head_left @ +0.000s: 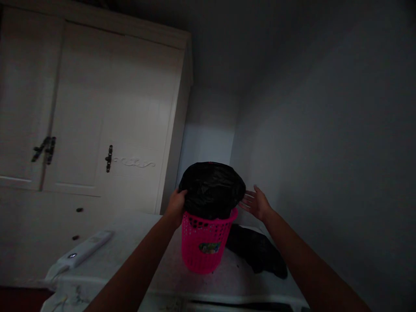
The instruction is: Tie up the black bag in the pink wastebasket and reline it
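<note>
A pink plastic waste basket (204,242) with holes in its wall stands upright, a small printed label on its front. Over its top lies a black plastic bag (212,188), bulging above the rim and hiding the basket's mouth. My left hand (177,206) grips the bag's left edge between thumb and fingers. At the bag's right side, my right hand (255,203) has its fingers stretched and spread; the fingertips are at the bag's edge. A second black plastic bag (260,251) lies crumpled to the right of the basket.
The basket rests on a pale tabletop (143,255). A white power strip (86,249) with a cord lies at the table's left. Behind stands a tall white wardrobe (139,108) with dark handles. A grey wall (325,130) rises at the right.
</note>
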Motion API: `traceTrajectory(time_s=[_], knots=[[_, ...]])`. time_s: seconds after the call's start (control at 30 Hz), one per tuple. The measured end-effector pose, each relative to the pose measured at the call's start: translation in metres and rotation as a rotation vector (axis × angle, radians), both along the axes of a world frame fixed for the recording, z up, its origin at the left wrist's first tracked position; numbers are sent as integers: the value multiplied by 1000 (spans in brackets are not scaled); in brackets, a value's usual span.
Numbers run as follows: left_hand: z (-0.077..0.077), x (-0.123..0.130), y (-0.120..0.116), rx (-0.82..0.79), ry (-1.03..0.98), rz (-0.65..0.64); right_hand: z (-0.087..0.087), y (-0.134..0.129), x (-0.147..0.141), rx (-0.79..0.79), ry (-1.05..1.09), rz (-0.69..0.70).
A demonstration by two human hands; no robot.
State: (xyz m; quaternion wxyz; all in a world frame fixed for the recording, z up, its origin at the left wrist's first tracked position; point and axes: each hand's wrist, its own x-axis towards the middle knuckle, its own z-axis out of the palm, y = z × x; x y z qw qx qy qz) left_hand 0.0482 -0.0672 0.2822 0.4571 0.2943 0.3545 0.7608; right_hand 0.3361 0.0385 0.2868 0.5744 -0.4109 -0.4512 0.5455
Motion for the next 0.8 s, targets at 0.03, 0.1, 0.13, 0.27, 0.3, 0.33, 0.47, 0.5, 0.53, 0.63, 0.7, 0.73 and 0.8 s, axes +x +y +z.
traceTrajectory(time_s=[0.03,0.1,0.13,0.27,0.3,0.33,0.47,0.5,0.53,0.63,0.7,0.73,0.8], knots=[[0,1,-5,-14,34,10,-2,-1,-1,-17,9,8],[3,4,-15,-51,94,31,-6,-1,-8,-1,-33,29],[4,5,-18,-59,106,25,-7,-1,-12,14,-53,32],[9,8,-25,-14,-10,-196,-13,-1,-31,87,-89,53],[9,8,-25,-20,-49,-252,-14,-1,-35,96,-109,67],[9,8,-25,-38,-74,-291,-14,-1,-38,99,-131,76],[5,3,-24,-67,-8,-167,-12,0,-37,109,-85,47],[4,0,-26,-54,20,-112,-11,0,-33,122,-60,46],[3,-4,-29,-45,27,-72,-11,0,-29,130,-51,49],[-1,-15,-44,-73,-54,-131,-11,-6,-11,92,-143,106],[-7,-20,-57,-98,-95,-194,-13,-15,1,38,-224,213],[-10,-20,-63,-97,-88,-206,-15,-20,5,23,-252,262],[-20,-20,-72,-68,-46,-190,-19,-30,11,36,-290,317]])
